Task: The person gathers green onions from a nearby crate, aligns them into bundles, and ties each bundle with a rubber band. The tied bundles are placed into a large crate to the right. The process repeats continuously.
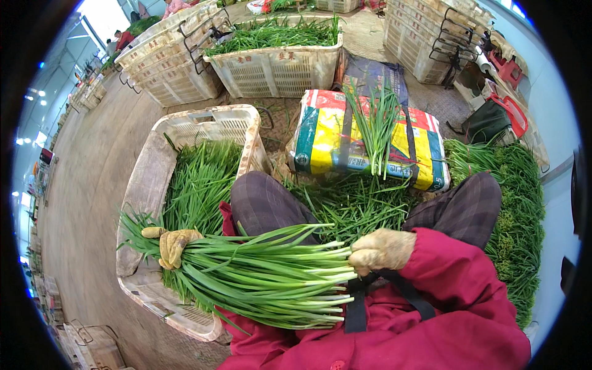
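Observation:
A large bunch of garlic chives [259,273] lies sideways across my lap, its pale stem ends to the right. My left hand [175,245], in a stained yellowish glove, grips it near the leafy end. At the stem ends is my gloved right hand [381,249], fingers curled against the tips; whether it pinches any stems is hard to see. Under the leafy end stands a white plastic crate [210,329] part filled with loose chives [203,180]. Ahead of my knees, a smaller sheaf of chives [377,129] rests on a strapped, printed plastic sack bundle [319,138].
Loose chives [365,208] cover the floor between my legs. Tied bunches [515,231] are piled along the wall at right. A full crate [277,69] stands ahead, between stacked crates at left [171,69] and right [411,41]. People work far off at upper left.

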A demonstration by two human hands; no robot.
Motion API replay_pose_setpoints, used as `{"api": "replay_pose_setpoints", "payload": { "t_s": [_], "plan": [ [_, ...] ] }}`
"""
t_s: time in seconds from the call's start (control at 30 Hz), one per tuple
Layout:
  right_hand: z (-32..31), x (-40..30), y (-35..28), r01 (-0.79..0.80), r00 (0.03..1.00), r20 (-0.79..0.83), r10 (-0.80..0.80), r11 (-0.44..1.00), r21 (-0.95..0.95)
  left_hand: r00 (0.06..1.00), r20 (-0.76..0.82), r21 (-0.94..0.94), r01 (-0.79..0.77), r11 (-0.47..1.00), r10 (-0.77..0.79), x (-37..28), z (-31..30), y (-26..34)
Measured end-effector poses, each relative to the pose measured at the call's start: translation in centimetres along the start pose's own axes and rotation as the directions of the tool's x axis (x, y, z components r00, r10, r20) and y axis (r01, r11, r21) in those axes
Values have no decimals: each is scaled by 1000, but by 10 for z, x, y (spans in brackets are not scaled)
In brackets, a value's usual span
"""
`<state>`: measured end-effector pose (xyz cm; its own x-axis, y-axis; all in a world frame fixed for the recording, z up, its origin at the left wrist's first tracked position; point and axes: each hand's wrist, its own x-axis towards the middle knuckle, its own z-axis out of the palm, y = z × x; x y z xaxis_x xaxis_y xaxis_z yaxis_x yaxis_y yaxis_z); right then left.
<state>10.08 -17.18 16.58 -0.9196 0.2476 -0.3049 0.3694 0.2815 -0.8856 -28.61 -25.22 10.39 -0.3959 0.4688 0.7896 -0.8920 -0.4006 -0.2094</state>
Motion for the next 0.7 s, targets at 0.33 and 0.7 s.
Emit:
{"api": "replay_pose_setpoints", "payload": {
  "t_s": [0.33,0.7],
  "plan": [
    [-28,8,2,37,972,-228,64,910,413,986,52,-162,165,973,-158,16,-6,-2],
    [9,38,28,-17,881,139,-453,262,965,990,-93,-165,85,983,-102,44,-31,-46]
  ]
}}
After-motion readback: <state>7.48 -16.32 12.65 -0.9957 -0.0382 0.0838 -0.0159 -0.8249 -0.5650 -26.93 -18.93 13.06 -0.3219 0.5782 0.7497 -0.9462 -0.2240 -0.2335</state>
